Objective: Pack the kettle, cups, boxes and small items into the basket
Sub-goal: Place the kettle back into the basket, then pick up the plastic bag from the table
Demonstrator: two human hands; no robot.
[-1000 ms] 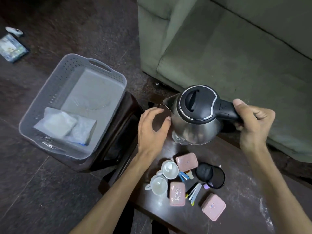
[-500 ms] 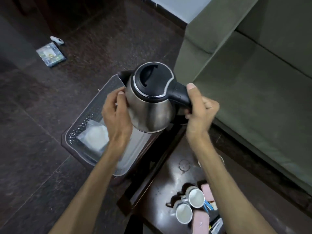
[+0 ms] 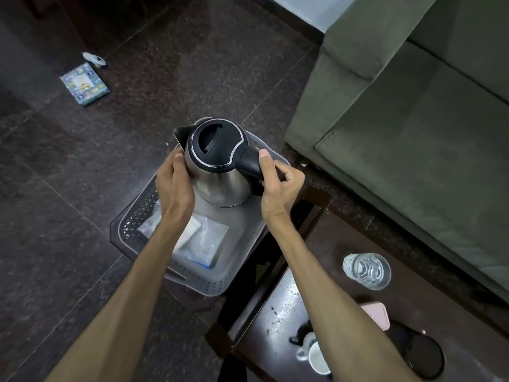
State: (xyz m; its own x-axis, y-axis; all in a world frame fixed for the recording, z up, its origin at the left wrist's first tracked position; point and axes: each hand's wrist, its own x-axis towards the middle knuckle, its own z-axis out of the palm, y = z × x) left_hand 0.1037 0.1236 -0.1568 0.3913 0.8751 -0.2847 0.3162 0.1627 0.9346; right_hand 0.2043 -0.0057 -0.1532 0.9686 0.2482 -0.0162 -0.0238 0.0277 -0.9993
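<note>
A steel kettle point(image 3: 220, 177) with a black lid sits low in the far half of the grey perforated basket point(image 3: 209, 282). My right hand point(image 3: 278, 186) grips its black handle. My left hand point(image 3: 173, 183) is pressed flat against its left side, below the spout. Clear plastic packets point(image 3: 203, 241) lie in the basket's near half. On the dark table point(image 3: 278, 307) at lower right I see a white cup point(image 3: 316, 357), a pink box point(image 3: 377, 315) and a black round base point(image 3: 424, 354), partly hidden by my right forearm.
A glass of water point(image 3: 367, 271) stands on the table near the green sofa point(image 3: 413, 119). The basket rests on a dark stool. A small blue packet point(image 3: 84, 84) and a white object point(image 3: 95, 59) lie on the dark floor at far left.
Both hands carried the kettle from above the table leftward over the basket and lowered it into the far half. The view shifted, so the glass came into sight.
</note>
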